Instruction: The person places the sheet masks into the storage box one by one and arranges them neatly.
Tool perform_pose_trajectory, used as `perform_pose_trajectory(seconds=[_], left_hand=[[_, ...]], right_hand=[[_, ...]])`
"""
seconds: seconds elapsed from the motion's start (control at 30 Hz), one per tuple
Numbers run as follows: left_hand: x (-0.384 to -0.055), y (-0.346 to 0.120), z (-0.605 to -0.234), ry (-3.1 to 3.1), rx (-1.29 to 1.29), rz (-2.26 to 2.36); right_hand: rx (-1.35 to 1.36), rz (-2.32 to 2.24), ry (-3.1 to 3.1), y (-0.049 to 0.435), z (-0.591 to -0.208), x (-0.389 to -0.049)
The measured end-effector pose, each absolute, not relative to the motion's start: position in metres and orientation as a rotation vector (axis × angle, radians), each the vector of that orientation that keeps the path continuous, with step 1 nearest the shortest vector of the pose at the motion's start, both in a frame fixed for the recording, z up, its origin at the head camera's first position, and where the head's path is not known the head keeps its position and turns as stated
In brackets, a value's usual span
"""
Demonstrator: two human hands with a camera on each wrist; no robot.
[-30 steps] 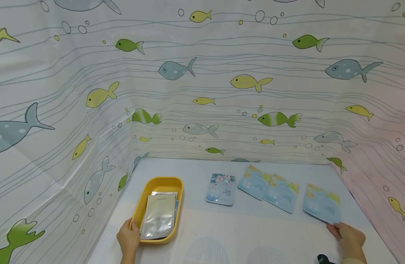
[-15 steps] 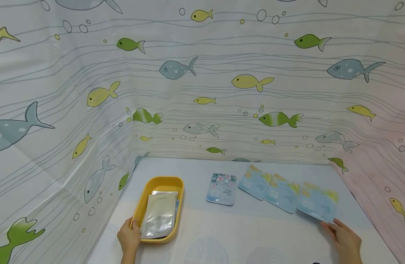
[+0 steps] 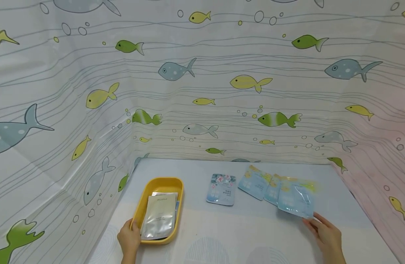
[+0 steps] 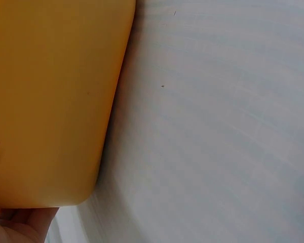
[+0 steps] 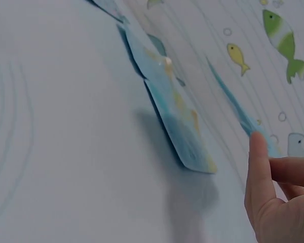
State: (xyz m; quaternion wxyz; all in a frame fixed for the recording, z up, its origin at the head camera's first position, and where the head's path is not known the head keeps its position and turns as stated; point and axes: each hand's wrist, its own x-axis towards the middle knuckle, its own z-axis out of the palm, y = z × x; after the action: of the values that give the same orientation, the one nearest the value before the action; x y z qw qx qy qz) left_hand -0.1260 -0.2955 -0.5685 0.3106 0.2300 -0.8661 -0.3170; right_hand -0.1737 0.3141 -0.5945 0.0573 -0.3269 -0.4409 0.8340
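Note:
My left hand (image 3: 129, 236) grips the near left side of a yellow tray (image 3: 164, 182). In the left wrist view the tray's outer wall (image 4: 55, 111) fills the left, with the fingertips at its end. Pale gold foil face mask packets (image 3: 159, 216) lie inside it. My right hand (image 3: 326, 234) pinches a light blue face mask packet (image 3: 296, 200) by its near right corner. Seen edge-on in the right wrist view, that packet (image 5: 238, 109) is raised off the table. In the head view it overlaps another blue packet (image 3: 272, 191) lying flat.
One more blue packet (image 3: 254, 183) lies beside the overlapped one. Left of these is a flowered packet (image 3: 221, 189). A fish-patterned sheet (image 3: 202, 55) hangs around the back and sides of the pale table (image 3: 242, 227).
My right hand has lifted the rightmost blue packet and carried it left, over the neighbouring one. The left hand and the tray stay in place.

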Motion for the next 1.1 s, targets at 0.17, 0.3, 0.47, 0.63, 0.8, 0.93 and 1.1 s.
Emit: perform_pose_trajectory(seconds=[0.17,0.3,0.47,0.63,0.8,0.93,1.1], left_hand=[[-0.125,-0.294,-0.566,-2.285,0.598,-0.832],[-0.125,-0.295,-0.568,-2.277,0.587,-0.83],[-0.125,-0.296,-0.57,-2.262,0.579,-0.825],[-0.125,-0.296,-0.568,-2.269,0.582,-0.828],[-0.123,-0.296,-0.567,-2.266,0.594,-0.834],[-0.124,-0.297,-0.569,-2.26,0.604,-0.848],[-0.127,-0.299,-0.574,-2.237,0.578,-0.845]], right_hand=[[-0.873,2.584,-1.421,0.279,-0.59,-0.171],[-0.779,2.63,-1.512,0.236,-0.553,-0.157],[-0.696,2.676,-1.559,0.197,-0.547,-0.159],[-0.662,2.664,-1.668,0.156,-0.548,-0.167],[-0.582,2.716,-1.714,0.111,-0.545,-0.17],[-0.436,2.812,-1.731,0.081,-0.541,-0.171],[-0.318,2.903,-1.734,0.053,-0.536,-0.172]])
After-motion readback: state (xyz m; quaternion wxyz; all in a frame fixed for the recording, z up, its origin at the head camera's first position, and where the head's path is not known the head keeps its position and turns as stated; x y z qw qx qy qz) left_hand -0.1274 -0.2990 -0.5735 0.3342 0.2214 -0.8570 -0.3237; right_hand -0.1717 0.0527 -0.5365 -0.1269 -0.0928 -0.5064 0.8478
